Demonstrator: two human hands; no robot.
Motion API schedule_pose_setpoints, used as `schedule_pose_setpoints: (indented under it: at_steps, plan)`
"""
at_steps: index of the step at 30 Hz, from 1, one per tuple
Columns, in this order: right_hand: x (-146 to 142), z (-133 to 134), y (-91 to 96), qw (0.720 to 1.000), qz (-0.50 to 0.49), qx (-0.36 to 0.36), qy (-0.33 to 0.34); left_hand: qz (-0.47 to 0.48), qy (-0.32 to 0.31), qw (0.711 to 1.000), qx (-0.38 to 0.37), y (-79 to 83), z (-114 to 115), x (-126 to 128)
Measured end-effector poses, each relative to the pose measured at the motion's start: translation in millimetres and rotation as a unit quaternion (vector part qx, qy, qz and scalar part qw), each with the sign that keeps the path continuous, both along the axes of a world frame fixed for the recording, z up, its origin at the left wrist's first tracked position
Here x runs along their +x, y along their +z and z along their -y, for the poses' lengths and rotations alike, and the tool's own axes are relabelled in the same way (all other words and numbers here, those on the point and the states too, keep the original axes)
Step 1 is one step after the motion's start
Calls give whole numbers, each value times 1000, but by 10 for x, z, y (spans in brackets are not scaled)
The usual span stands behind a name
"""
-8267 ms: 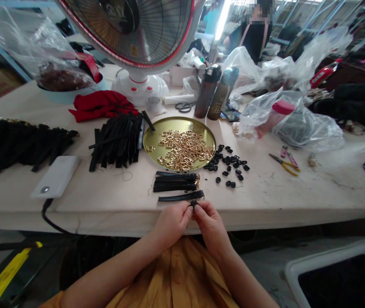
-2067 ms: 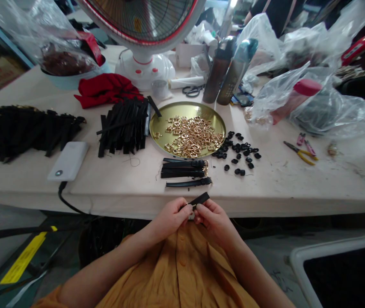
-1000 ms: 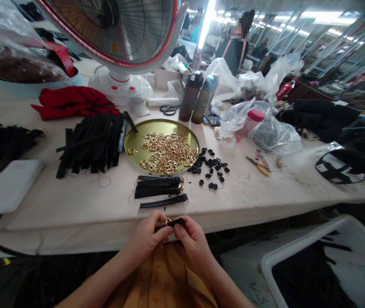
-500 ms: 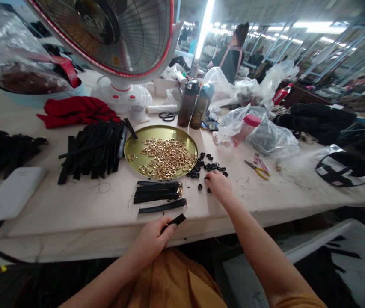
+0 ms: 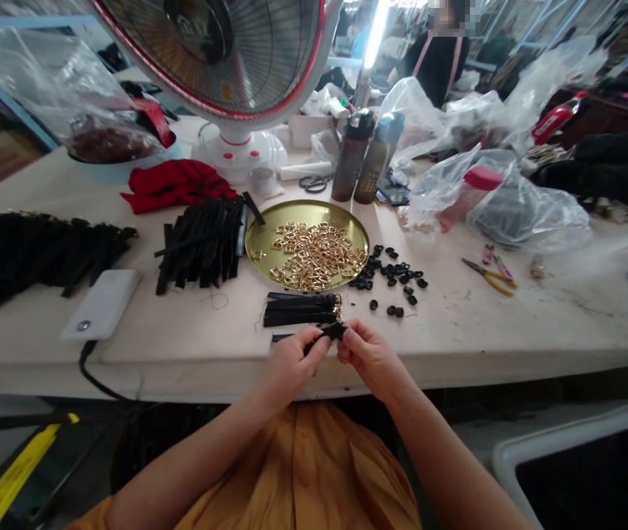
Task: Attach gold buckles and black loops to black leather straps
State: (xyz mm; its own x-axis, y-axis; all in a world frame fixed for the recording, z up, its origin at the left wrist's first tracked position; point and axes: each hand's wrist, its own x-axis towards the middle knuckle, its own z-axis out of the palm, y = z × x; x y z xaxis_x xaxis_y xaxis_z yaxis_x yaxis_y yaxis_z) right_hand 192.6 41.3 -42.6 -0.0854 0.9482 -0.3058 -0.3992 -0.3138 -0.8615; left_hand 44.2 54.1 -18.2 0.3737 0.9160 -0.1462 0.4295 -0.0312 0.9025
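A short black strap [image 5: 331, 333] stretches between my two hands above the table's front edge. My left hand [image 5: 295, 359] is closed around it, thumb on top. At its right end, the fingers of my right hand [image 5: 367, 358] pinch together; whether they also hold a small loop is hidden. Just behind lies a bundle of black straps with gold buckles [image 5: 300, 309], and another strap [image 5: 281, 338] is partly covered by my left hand. Small black loops [image 5: 402, 274] are scattered to the right. A round gold tray [image 5: 263, 271] carries a heap of gold buckles [image 5: 316, 254].
Loose black straps [image 5: 200, 243] are piled left of the tray, with a larger pile [image 5: 32, 254] farther left. A white power bank [image 5: 102, 303] has a cable. Behind stand a fan [image 5: 236, 151] and bottles [image 5: 353, 158]. Yellow-handled pliers [image 5: 493, 280] lie right. A person [image 5: 438, 62] is beyond.
My right hand has moved left from the loops to the strap in my left hand. My left hand has risen slightly, over the nearest buckled strap. The head view has shifted.
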Motion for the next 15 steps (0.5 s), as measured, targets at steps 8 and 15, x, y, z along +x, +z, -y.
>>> schedule_pose_setpoints:
  at_steps: [8,15]
  plan:
    - [-108,107,-105,997,24,7,-76,-74,-15,996,37,-42,60,-107]
    - [-70,144,-174,989,128,39,-69,-117,-70,990,33,-71,71,-183]
